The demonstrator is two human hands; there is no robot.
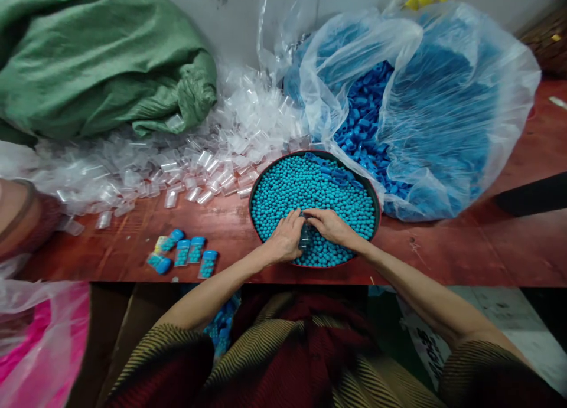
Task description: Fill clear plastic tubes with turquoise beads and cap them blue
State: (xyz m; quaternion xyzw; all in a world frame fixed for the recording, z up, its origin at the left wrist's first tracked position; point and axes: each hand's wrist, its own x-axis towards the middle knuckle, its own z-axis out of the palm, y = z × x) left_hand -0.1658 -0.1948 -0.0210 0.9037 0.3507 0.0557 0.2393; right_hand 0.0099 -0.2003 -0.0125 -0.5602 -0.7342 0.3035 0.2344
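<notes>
My left hand (pixel 287 238) is closed around a small clear plastic container (pixel 305 237), held over the near part of a round dark tray (pixel 378 210). The fingers of my right hand (pixel 330 224) are bent together at the container's upper end, touching it; fingers partly hide that end. Small turquoise beads (pixel 283 183) fill the tray below both hands. Several blue caps (pixel 339 175) lie on the beads at the far right side. To the left, several bead-filled containers with blue caps (pixel 182 252) rest on the red table (pixel 230 231), one beside a yellow piece (pixel 160 244).
Clear empty containers (pixel 208 166) are heaped along the back left, partly beneath a green sack (pixel 106 59). Behind the tray at right, a large open plastic bag (pixel 460 113) holds blue caps. A dark bar (pixel 531 195) juts in from the right. Pink material (pixel 39 337) shows at lower left.
</notes>
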